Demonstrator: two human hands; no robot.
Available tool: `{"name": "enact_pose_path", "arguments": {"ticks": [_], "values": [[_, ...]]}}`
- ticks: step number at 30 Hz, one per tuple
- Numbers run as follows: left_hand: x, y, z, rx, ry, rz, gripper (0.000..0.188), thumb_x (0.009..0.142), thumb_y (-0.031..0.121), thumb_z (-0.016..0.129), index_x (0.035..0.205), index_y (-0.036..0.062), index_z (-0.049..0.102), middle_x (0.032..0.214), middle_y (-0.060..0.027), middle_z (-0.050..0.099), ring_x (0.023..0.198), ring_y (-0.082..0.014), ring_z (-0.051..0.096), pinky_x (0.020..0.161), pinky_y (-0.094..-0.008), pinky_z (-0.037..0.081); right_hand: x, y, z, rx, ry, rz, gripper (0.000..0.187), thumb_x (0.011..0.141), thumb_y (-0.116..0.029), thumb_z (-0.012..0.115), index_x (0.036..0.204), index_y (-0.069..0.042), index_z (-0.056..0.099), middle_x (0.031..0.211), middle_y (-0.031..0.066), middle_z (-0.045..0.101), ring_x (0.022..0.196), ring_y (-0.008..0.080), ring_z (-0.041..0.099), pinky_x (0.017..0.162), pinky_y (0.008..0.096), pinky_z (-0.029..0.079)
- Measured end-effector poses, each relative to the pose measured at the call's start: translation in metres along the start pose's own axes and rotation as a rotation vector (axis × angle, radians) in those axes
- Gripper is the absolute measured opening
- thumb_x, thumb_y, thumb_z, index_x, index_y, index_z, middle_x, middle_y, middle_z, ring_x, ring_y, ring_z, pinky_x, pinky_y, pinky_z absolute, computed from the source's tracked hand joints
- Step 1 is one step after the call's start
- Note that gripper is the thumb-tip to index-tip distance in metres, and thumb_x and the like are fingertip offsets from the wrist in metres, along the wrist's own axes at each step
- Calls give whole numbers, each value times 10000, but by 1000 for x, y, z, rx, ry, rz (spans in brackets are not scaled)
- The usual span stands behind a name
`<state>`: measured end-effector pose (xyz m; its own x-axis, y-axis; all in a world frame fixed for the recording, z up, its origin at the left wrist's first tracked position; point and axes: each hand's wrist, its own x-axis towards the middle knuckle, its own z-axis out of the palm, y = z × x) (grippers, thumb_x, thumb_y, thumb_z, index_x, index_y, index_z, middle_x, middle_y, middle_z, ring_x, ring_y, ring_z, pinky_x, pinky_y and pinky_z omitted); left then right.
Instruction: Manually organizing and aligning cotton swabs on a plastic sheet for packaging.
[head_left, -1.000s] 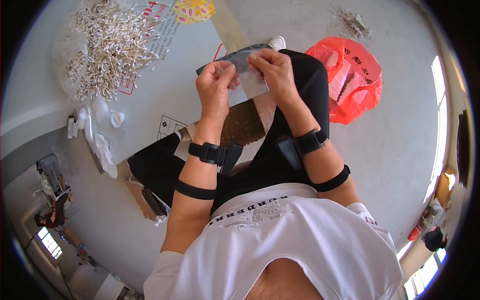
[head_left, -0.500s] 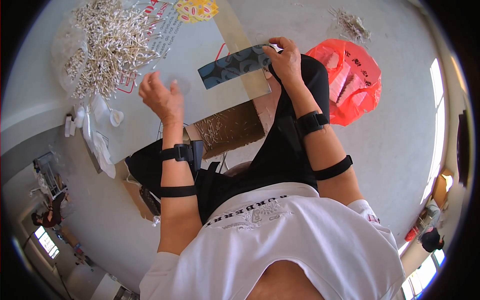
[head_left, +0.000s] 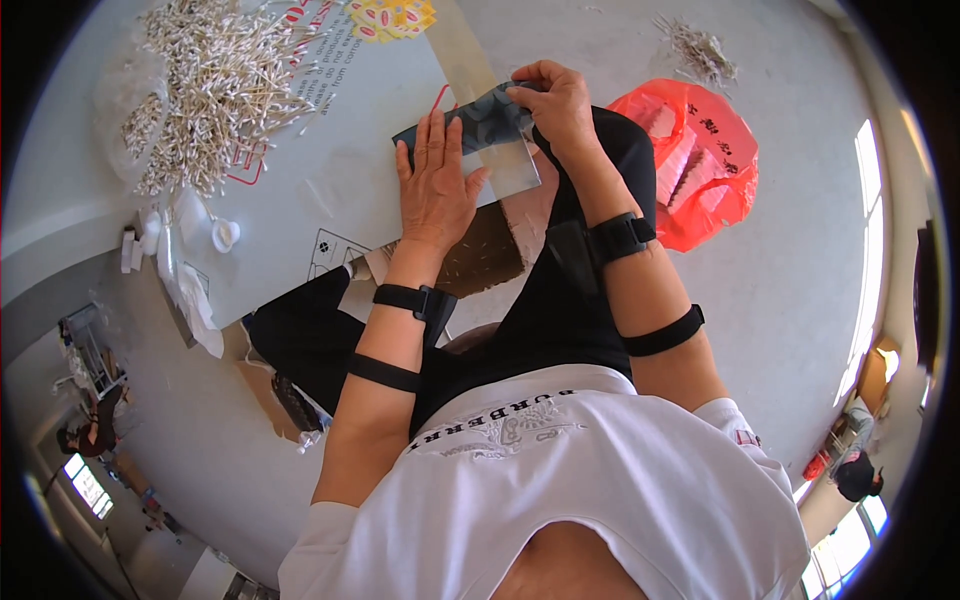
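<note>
A flat dark blue packet [head_left: 497, 118] with a lighter curved pattern lies across the near right corner of the grey tabletop [head_left: 330, 190]. My left hand [head_left: 436, 195] rests palm down on its left part, fingers stretched out and covering some of it. At the packet's right end, my right hand [head_left: 562, 108] pinches the edge between thumb and fingers. A big heap of cotton swabs [head_left: 215, 90] spreads over the table's far left, partly in a clear plastic bag [head_left: 118, 125]. Several yellow printed labels [head_left: 392, 16] lie at the far edge.
Under the table edge, between my knees, is an open cardboard box [head_left: 490, 255]. A red plastic bag [head_left: 725, 175] with pink packs stands right of my knee. Loose swabs [head_left: 697, 50] lie on the floor beyond. A small white round container [head_left: 226, 235] sits at the table's left.
My left hand has moved right from above the bare tabletop and come down flat on the packet. My right hand keeps its pinch and has shifted slightly left.
</note>
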<state>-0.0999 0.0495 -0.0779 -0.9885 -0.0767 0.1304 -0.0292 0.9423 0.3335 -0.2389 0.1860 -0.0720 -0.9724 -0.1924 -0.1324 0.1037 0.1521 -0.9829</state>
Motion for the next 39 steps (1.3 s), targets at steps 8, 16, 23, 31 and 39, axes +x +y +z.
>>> {"name": "enact_pose_path", "arguments": {"ticks": [8, 16, 23, 31, 39], "values": [[-1, 0, 2, 6, 24, -2, 666, 881, 331, 591, 1423, 58, 315, 1507, -128, 268, 1405, -286, 225, 1120, -522, 134, -5, -8, -2, 110, -81, 11, 193, 759, 40, 671, 950, 44, 637, 796, 56, 653, 718, 107, 605, 660, 220, 486], [2, 4, 0, 29, 17, 4, 658, 866, 330, 610, 1400, 36, 361, 1501, -147, 280, 1407, -283, 224, 1124, -514, 145, 11, 22, -15, -38, -25, 45, 185, 757, 33, 657, 942, 33, 646, 780, 56, 653, 682, 103, 596, 635, 219, 473], [0, 2, 0, 17, 29, -8, 652, 874, 313, 602, 1413, 61, 334, 1503, -128, 276, 1401, -282, 235, 1113, -530, 154, 10, 9, -8, -424, -113, -237, 182, 691, -118, 642, 863, -94, 695, 773, 125, 664, 746, 287, 646, 664, 359, 504], [0, 3, 1, 2, 49, -6, 656, 872, 329, 602, 1411, 71, 333, 1496, -124, 285, 1395, -281, 243, 1110, -529, 161, 22, -8, 5, -793, -213, -245, 135, 731, -159, 563, 784, -114, 679, 790, 123, 669, 803, 340, 638, 690, 410, 500], [0, 4, 1, 51, 52, -14, 670, 840, 364, 629, 1377, 44, 390, 1488, -133, 302, 1391, -269, 249, 1119, -512, 150, 32, -14, 15, -924, -296, -173, 151, 706, -158, 579, 785, -160, 707, 812, 104, 684, 819, 313, 653, 701, 397, 510]]}}
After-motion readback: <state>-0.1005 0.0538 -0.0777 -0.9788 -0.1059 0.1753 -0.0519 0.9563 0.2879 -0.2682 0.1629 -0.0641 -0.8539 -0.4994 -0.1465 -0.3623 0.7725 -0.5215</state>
